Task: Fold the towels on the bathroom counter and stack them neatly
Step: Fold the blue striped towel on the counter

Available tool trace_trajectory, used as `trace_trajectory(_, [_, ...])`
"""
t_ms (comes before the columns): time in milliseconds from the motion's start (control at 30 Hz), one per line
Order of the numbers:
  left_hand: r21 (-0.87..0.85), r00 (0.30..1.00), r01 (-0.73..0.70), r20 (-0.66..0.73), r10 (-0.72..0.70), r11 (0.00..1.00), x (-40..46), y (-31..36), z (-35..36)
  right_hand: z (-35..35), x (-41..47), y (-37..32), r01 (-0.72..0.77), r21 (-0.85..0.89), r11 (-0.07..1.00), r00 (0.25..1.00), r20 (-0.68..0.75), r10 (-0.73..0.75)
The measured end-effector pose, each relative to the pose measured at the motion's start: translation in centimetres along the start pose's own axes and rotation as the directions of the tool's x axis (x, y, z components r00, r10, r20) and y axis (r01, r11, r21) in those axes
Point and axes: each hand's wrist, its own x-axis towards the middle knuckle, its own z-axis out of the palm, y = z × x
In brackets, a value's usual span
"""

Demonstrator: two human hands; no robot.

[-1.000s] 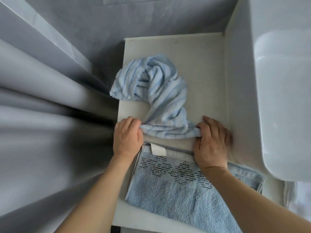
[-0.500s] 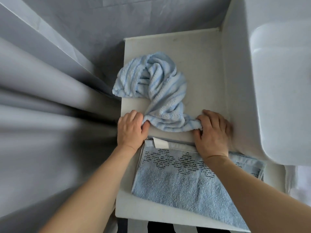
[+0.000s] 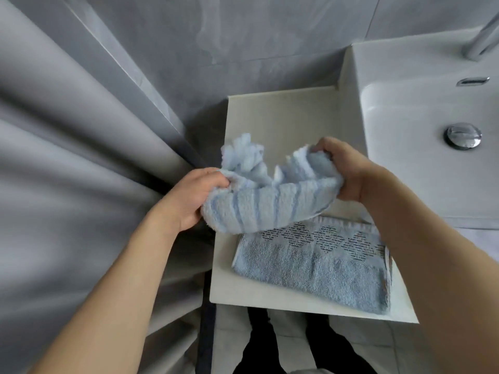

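A crumpled light-blue striped towel [image 3: 270, 201] hangs in the air above the white counter [image 3: 278, 114]. My left hand [image 3: 191, 195] grips its left end and my right hand [image 3: 345, 171] grips its right end. The towel sags between them in a bunched roll, with loose folds sticking up at the back. Below it, a folded blue towel with a dark diamond pattern [image 3: 313, 263] lies flat on the counter's near part, its far edge partly hidden by the held towel.
A white sink basin [image 3: 421, 147] with a chrome drain [image 3: 462, 136] adjoins the counter on the right, and a tap [image 3: 483, 39] stands at the top right. A grey shower curtain [image 3: 81, 157] hangs at the left. Floor tiles show beyond the counter's near edge.
Both hands have lifted the striped towel off the counter and drawn it toward me, over the folded towel. The view has tilted so that the sink shows.
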Motion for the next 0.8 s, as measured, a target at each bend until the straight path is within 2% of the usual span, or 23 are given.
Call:
trace_trajectory(33, [0.121, 0.996, 0.088, 0.006, -0.090, 0.989, 0.1, 0.0, -0.3, 0.3, 0.0, -0.5, -0.032, -0.313, 0.949, 0.999, -0.024, 0.026])
trace_trajectory(67, [0.221, 0.988, 0.155, -0.025, -0.153, 0.963, 0.7, -0.2, -0.5, 0.7, 0.2, -0.9, -0.040, -0.611, 0.791, 0.998, -0.064, 0.002])
trace_trajectory(100, [0.266, 0.981, 0.191, -0.093, -0.173, 0.945, 1.5, -0.3, -0.5, 1.4, 0.2, -1.4, -0.028, -0.821, 0.570, 0.990, -0.102, -0.099])
trace_trajectory(133, [0.260, 0.973, 0.189, -0.183, -0.144, 0.947, 2.3, -0.2, -0.4, 2.0, 0.3, -1.9, -0.005, -0.922, 0.387, 0.953, -0.122, -0.279])
trace_trajectory(200, [0.137, 0.913, 0.046, -0.407, 0.014, 0.990, 4.0, 1.3, -0.3, 3.4, -0.2, -3.4, 0.085, -0.929, 0.360, 0.784, -0.160, -0.599])
trace_trajectory(233, [0.058, 0.862, -0.070, -0.499, 0.089, 0.996, 4.4, 2.7, -0.3, 3.9, -0.3, -4.2, 0.175, -0.901, 0.396, 0.660, -0.192, -0.727])
trace_trajectory(300, [-0.048, 0.749, -0.354, -0.613, 0.253, 0.934, 4.2, 6.0, -0.2, 4.8, -1.2, -6.1, 0.397, -0.862, 0.315, 0.353, -0.173, -0.919])
trace_trajectory(367, [0.015, 0.574, -0.624, -0.669, 0.472, 0.781, 3.1, 9.4, 0.2, 5.9, -3.0, -8.1, 0.617, -0.783, 0.076, 0.043, -0.062, -0.997])
trace_trajectory(433, [0.030, 0.420, -0.807, -0.673, 0.609, 0.590, 1.2, 11.4, 1.3, 6.5, -4.0, -9.7, 0.672, -0.723, -0.160, -0.202, 0.029, -0.979])
trace_trajectory(467, [0.040, 0.366, -0.848, -0.678, 0.638, 0.529, 0.6, 11.7, 1.6, 6.6, -4.2, -10.2, 0.654, -0.721, -0.229, -0.279, 0.051, -0.959])
trace_trajectory(533, [0.105, 0.292, -0.865, -0.690, 0.662, 0.491, -0.5, 11.0, 1.8, 6.6, -4.4, -10.2, 0.627, -0.726, -0.284, -0.343, 0.070, -0.937])
trace_trajectory(600, [0.206, 0.210, -0.852, -0.708, 0.675, 0.481, -0.6, 8.9, 1.2, 6.0, -4.5, -8.6, 0.628, -0.719, -0.297, -0.327, 0.102, -0.939])
trace_trajectory(633, [0.250, 0.183, -0.838, -0.709, 0.680, 0.486, -0.7, 7.5, 1.0, 5.4, -4.3, -7.5, 0.638, -0.719, -0.276, -0.269, 0.129, -0.955])
trace_trajectory(667, [0.259, 0.191, -0.822, -0.714, 0.674, 0.508, -0.8, 6.1, 0.9, 4.8, -4.0, -6.2, 0.648, -0.729, -0.220, -0.166, 0.147, -0.975])
trace_trajectory(700, [0.256, 0.223, -0.793, -0.722, 0.654, 0.553, -1.1, 4.6, 1.0, 4.3, -3.7, -4.9, 0.647, -0.750, -0.137, -0.021, 0.162, -0.987])
trace_trajectory(733, [0.228, 0.294, -0.753, -0.722, 0.626, 0.617, -1.1, 2.9, 1.1, 4.0, -3.4, -3.8, 0.623, -0.781, -0.040, 0.167, 0.183, -0.969])
trace_trajectory(767, [0.167, 0.398, -0.710, -0.706, 0.586, 0.684, -1.1, 1.2, 1.3, 3.5, -2.7, -2.6, 0.551, -0.832, 0.069, 0.413, 0.199, -0.889])
trace_trajectory(800, [0.102, 0.537, -0.634, -0.656, 0.531, 0.767, -1.0, -0.4, 1.5, 2.7, -1.7, -1.3, 0.417, -0.895, 0.161, 0.681, 0.191, -0.707])
